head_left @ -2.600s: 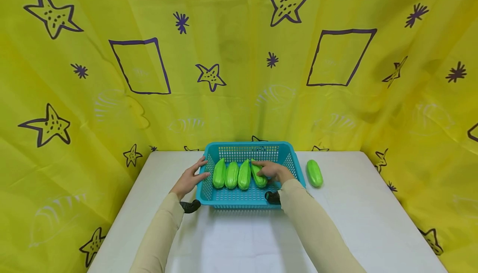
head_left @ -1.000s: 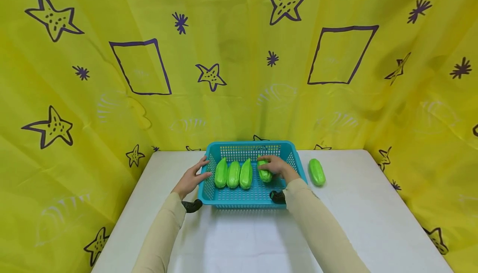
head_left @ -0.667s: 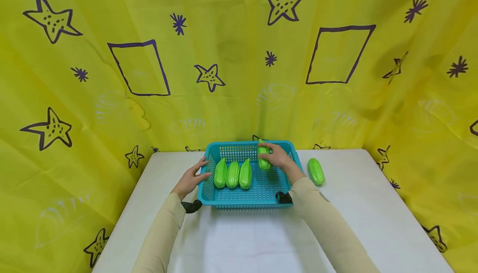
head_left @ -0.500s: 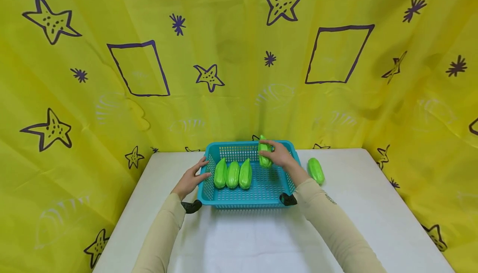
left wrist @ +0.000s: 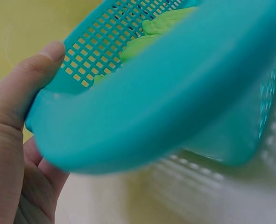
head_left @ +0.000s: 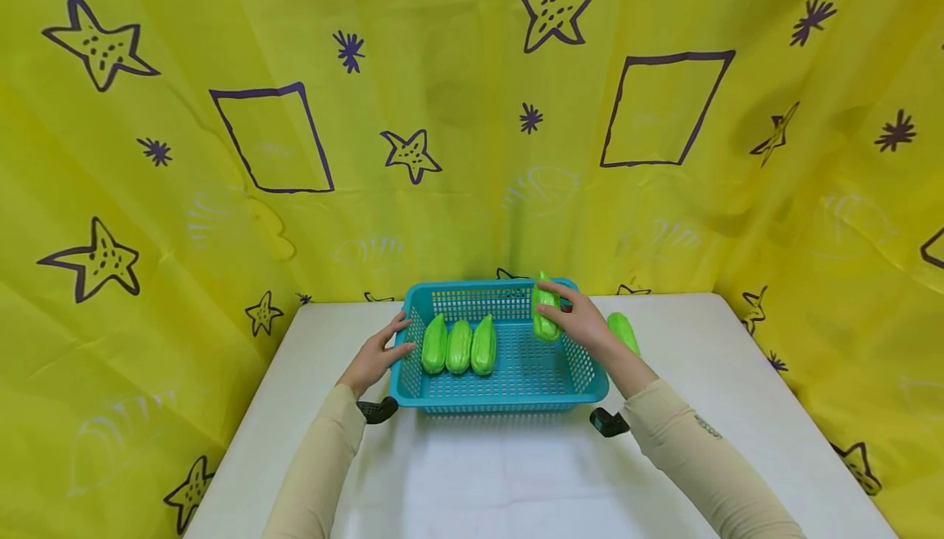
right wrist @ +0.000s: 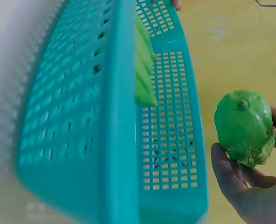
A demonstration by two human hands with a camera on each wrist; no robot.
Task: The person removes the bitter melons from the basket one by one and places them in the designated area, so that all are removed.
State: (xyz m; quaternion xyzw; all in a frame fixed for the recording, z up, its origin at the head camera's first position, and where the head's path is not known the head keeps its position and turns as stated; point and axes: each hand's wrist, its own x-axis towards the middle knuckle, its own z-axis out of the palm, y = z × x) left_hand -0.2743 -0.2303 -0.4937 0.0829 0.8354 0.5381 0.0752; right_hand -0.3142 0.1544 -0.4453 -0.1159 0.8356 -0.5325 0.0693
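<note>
A ridged, bright green gourd (head_left: pixel 546 322) with a pointed end is pinched between the thumb and fingers of my right hand (head_left: pixel 584 322), raised over the right end of the blue plastic basket (head_left: pixel 487 400). The right wrist view shows the gourd's stem end (right wrist: pixel 243 105) turned to the camera, above the rim. My left hand (head_left: pixel 374 357) holds the basket's left rim; in the left wrist view the thumb (left wrist: pixel 35 70) lies over it and the fingers are underneath. Inside the basket, 3 similar gourds (head_left: pixel 459 348) lie side by side at the left.
Another green gourd (head_left: pixel 623 331) lies on the white table (head_left: pixel 487 473) just right of the basket, partly covered by my right wrist. A yellow curtain (head_left: pixel 472 219) printed with stars stands close behind the basket and along both sides.
My right hand took hold of the rightmost gourd in the basket, lifted it up and back, then carried it to the right. My left hand has stayed on the rim.
</note>
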